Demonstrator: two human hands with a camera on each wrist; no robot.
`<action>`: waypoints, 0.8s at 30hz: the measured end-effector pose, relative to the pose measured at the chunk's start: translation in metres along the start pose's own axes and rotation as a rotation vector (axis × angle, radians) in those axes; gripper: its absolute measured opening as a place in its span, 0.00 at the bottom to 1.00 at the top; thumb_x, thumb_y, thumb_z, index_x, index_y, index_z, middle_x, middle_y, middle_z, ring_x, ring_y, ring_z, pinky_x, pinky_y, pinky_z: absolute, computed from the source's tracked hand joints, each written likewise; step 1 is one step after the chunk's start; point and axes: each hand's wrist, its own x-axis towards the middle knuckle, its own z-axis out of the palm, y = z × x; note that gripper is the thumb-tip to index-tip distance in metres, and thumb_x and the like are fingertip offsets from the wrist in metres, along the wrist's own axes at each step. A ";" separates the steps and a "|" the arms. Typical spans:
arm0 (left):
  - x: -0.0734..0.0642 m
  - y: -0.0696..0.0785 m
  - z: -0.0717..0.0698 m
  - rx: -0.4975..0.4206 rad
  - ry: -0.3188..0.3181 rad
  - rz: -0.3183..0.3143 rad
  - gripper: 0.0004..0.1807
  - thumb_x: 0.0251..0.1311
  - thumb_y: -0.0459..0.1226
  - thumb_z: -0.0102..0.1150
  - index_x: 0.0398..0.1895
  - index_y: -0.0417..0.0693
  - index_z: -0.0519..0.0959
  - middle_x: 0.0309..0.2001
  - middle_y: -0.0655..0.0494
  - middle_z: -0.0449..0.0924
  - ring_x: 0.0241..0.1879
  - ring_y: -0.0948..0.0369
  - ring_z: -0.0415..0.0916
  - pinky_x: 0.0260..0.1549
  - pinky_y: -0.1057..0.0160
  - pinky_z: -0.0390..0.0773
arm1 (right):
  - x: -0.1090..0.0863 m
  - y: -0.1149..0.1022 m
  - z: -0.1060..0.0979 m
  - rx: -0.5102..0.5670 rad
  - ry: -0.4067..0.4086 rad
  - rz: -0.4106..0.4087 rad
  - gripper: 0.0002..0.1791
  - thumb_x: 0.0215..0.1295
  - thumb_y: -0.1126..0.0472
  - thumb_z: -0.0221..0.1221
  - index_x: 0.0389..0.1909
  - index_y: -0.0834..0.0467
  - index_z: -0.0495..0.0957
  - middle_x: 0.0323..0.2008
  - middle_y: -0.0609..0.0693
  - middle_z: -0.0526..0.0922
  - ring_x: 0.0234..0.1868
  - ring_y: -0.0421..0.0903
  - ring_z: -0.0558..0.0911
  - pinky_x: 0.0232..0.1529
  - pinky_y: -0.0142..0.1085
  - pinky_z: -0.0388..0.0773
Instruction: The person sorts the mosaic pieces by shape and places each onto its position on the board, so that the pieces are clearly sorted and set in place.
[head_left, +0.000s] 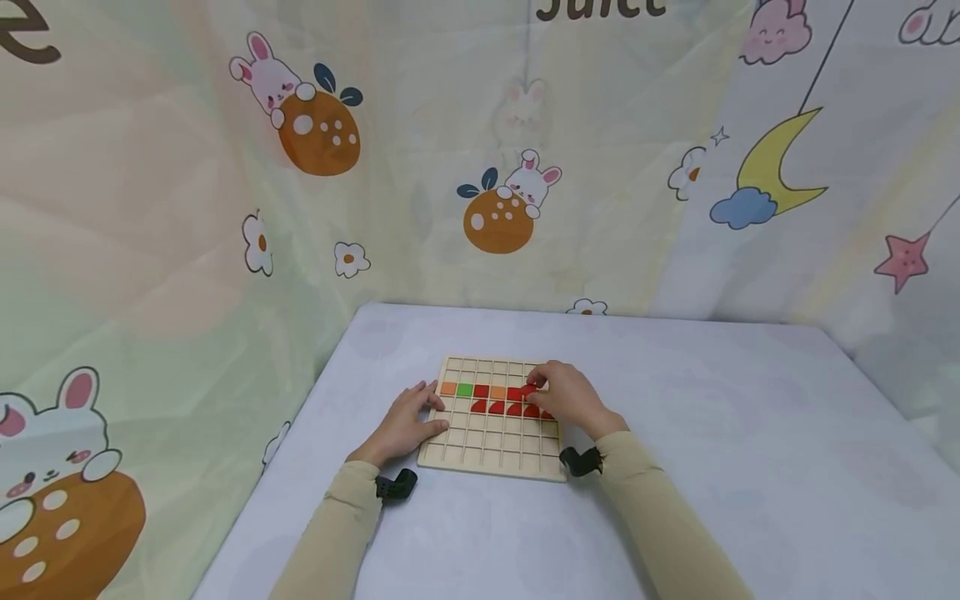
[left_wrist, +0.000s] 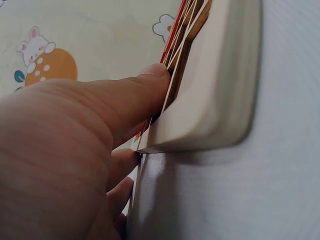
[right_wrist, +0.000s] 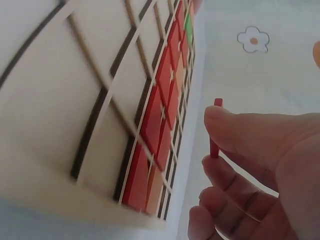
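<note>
A wooden grid board (head_left: 487, 457) lies flat on the table. One row of it holds an orange tile (head_left: 447, 388), a green tile (head_left: 465, 390) and several red and orange ones. In the row below are several red curved-edge tiles (head_left: 497, 407). My left hand (head_left: 402, 425) rests at the board's left side, its thumb (left_wrist: 147, 82) lying over the edge onto the grid and the other fingers along the side. Over the board's right part, my right hand (head_left: 573, 400) pinches a thin red tile (right_wrist: 215, 145) between thumb and fingertip, seen edge-on and raised off the grid.
The board stands on a table with a pale cloth (head_left: 735, 433). Behind and to the left hangs a printed curtain (head_left: 412, 108) with rabbits, flowers and a moon. Each wrist carries a small black camera (head_left: 397, 485).
</note>
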 end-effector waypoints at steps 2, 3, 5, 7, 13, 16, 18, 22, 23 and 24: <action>0.000 -0.001 0.001 -0.005 0.000 0.009 0.12 0.56 0.44 0.70 0.36 0.58 0.75 0.74 0.51 0.58 0.76 0.49 0.44 0.74 0.44 0.41 | 0.003 -0.003 0.004 -0.005 -0.003 -0.010 0.11 0.59 0.59 0.68 0.41 0.55 0.83 0.38 0.47 0.81 0.38 0.45 0.77 0.42 0.39 0.80; 0.000 -0.001 0.001 -0.006 0.000 0.013 0.12 0.55 0.44 0.70 0.36 0.58 0.75 0.74 0.51 0.58 0.76 0.49 0.44 0.74 0.45 0.41 | 0.004 -0.005 0.006 -0.005 -0.006 -0.013 0.11 0.58 0.59 0.69 0.41 0.55 0.83 0.38 0.47 0.81 0.38 0.45 0.77 0.42 0.38 0.80; -0.001 -0.002 0.002 -0.007 0.001 0.025 0.12 0.55 0.44 0.70 0.36 0.58 0.75 0.74 0.50 0.59 0.76 0.50 0.45 0.75 0.46 0.40 | 0.007 -0.010 0.010 -0.003 -0.012 -0.024 0.10 0.58 0.59 0.69 0.41 0.55 0.83 0.37 0.46 0.81 0.37 0.45 0.77 0.42 0.39 0.80; -0.001 -0.003 0.002 -0.007 0.005 0.035 0.13 0.54 0.44 0.71 0.36 0.58 0.75 0.74 0.49 0.59 0.76 0.50 0.46 0.75 0.47 0.40 | 0.009 -0.015 0.013 -0.009 -0.015 -0.043 0.10 0.58 0.59 0.69 0.40 0.55 0.83 0.37 0.46 0.81 0.37 0.44 0.77 0.42 0.39 0.80; -0.001 -0.004 0.001 -0.007 0.010 0.046 0.13 0.53 0.44 0.71 0.36 0.58 0.75 0.73 0.49 0.60 0.76 0.49 0.46 0.75 0.46 0.41 | 0.015 -0.029 0.022 -0.043 -0.022 -0.084 0.10 0.60 0.59 0.68 0.43 0.54 0.83 0.40 0.45 0.82 0.41 0.43 0.80 0.47 0.38 0.80; 0.000 -0.005 0.002 -0.008 0.003 0.049 0.13 0.53 0.45 0.71 0.35 0.59 0.75 0.73 0.49 0.60 0.76 0.49 0.46 0.74 0.43 0.42 | 0.018 -0.036 0.026 -0.048 -0.027 -0.098 0.11 0.60 0.59 0.67 0.44 0.54 0.83 0.40 0.45 0.82 0.41 0.44 0.80 0.47 0.38 0.80; 0.000 -0.005 0.002 -0.007 0.000 0.049 0.13 0.53 0.45 0.71 0.35 0.59 0.75 0.74 0.50 0.59 0.76 0.49 0.46 0.73 0.42 0.43 | 0.019 -0.040 0.028 -0.057 -0.033 -0.114 0.11 0.60 0.59 0.67 0.43 0.54 0.84 0.40 0.46 0.82 0.40 0.44 0.79 0.45 0.38 0.80; 0.001 -0.003 0.000 -0.001 -0.005 0.047 0.13 0.54 0.45 0.71 0.35 0.59 0.75 0.74 0.49 0.59 0.76 0.49 0.46 0.74 0.43 0.42 | 0.021 -0.045 0.032 -0.058 -0.063 -0.137 0.11 0.61 0.59 0.66 0.44 0.54 0.83 0.41 0.46 0.81 0.39 0.43 0.78 0.43 0.37 0.79; 0.001 -0.003 0.000 -0.001 -0.007 0.048 0.13 0.54 0.45 0.71 0.35 0.59 0.75 0.74 0.49 0.59 0.76 0.49 0.46 0.74 0.43 0.41 | 0.022 -0.047 0.032 -0.056 -0.071 -0.138 0.11 0.61 0.59 0.66 0.44 0.54 0.83 0.41 0.46 0.81 0.38 0.43 0.78 0.43 0.37 0.79; 0.001 -0.002 0.000 -0.001 -0.008 0.048 0.13 0.54 0.45 0.71 0.35 0.59 0.75 0.74 0.49 0.59 0.76 0.49 0.45 0.74 0.43 0.41 | 0.022 -0.048 0.033 -0.053 -0.077 -0.140 0.11 0.61 0.59 0.66 0.44 0.54 0.83 0.41 0.46 0.82 0.38 0.43 0.77 0.43 0.37 0.79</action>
